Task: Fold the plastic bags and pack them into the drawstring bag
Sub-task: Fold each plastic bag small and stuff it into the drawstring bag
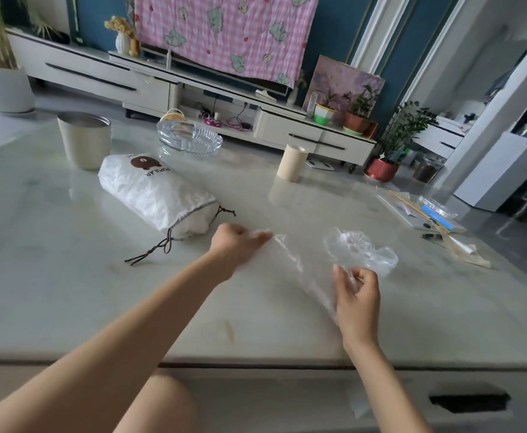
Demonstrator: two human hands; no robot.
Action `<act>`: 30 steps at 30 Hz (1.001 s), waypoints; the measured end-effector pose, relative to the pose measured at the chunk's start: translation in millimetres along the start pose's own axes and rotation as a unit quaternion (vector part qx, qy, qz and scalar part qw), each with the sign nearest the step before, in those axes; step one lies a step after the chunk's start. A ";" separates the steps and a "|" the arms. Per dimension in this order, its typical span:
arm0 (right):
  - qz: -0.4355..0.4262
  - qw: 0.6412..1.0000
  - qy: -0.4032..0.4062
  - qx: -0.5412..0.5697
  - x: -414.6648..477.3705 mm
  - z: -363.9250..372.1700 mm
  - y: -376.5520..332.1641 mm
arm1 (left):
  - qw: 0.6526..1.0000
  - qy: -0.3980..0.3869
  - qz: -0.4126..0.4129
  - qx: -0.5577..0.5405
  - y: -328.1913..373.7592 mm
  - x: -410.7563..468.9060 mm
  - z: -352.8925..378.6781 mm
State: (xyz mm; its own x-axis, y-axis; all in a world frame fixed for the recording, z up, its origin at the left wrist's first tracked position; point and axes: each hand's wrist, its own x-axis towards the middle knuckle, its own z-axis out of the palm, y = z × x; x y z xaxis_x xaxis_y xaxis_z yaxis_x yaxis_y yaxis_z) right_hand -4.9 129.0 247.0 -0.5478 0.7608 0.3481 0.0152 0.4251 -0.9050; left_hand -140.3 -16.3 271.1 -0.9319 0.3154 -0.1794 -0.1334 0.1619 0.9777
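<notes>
Head view: your left hand [237,242] and right hand [356,296] are apart, each pinching one end of a clear plastic bag [299,270], I think to stretch it flat above the table [68,276] for folding. The drawstring bag [156,192] lies near your left hand.

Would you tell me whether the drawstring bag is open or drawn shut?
Open: the drawstring bag shows white contents at its mouth; cords lie slack.
</notes>
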 end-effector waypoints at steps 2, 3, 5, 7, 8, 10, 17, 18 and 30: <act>0.035 0.998 -0.010 0.042 -1.6 -1.0 -0.1 | 0.995 0.008 0.073 0.060 4.3 -2.9 -14.3; 0.054 0.997 -0.012 0.063 -2.8 -2.4 1.5 | 0.992 -0.002 0.094 0.078 6.6 -3.4 -21.0; 0.088 0.992 -0.011 0.092 -7.6 -6.0 4.6 | 0.988 -0.041 0.109 0.104 10.4 -4.3 -32.8; 0.109 0.989 -0.024 0.094 -14.1 -11.3 6.4 | 0.986 -0.070 0.106 0.105 12.2 -4.3 -42.9; 0.117 0.988 -0.049 0.092 -17.6 -13.5 4.9 | 0.987 -0.076 0.103 0.094 12.1 -2.9 -48.5; 0.134 0.977 -0.150 0.073 -22.8 -20.4 -3.8 | 0.988 -0.092 0.099 0.080 13.2 -1.2 -57.9; 0.052 0.940 -0.335 -0.038 -21.8 -9.5 -60.5 | 0.962 -0.247 0.067 0.096 22.8 -2.7 -71.3; 0.059 0.926 -0.374 -0.016 -22.7 0.3 -67.5 | 0.958 -0.261 0.073 0.089 26.5 -5.5 -68.9; 0.201 0.875 -0.420 0.128 -30.5 25.7 -51.0 | 0.965 -0.206 0.088 0.135 53.5 -9.4 -103.3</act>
State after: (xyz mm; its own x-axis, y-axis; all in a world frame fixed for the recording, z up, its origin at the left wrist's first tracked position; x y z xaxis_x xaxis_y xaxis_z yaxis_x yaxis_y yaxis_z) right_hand -10.4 71.6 276.3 -0.9648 0.1479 -0.2174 0.2197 -0.0007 -0.9756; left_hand -173.5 -107.1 336.3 -0.7111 0.6967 -0.0950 0.1601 0.2920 0.9429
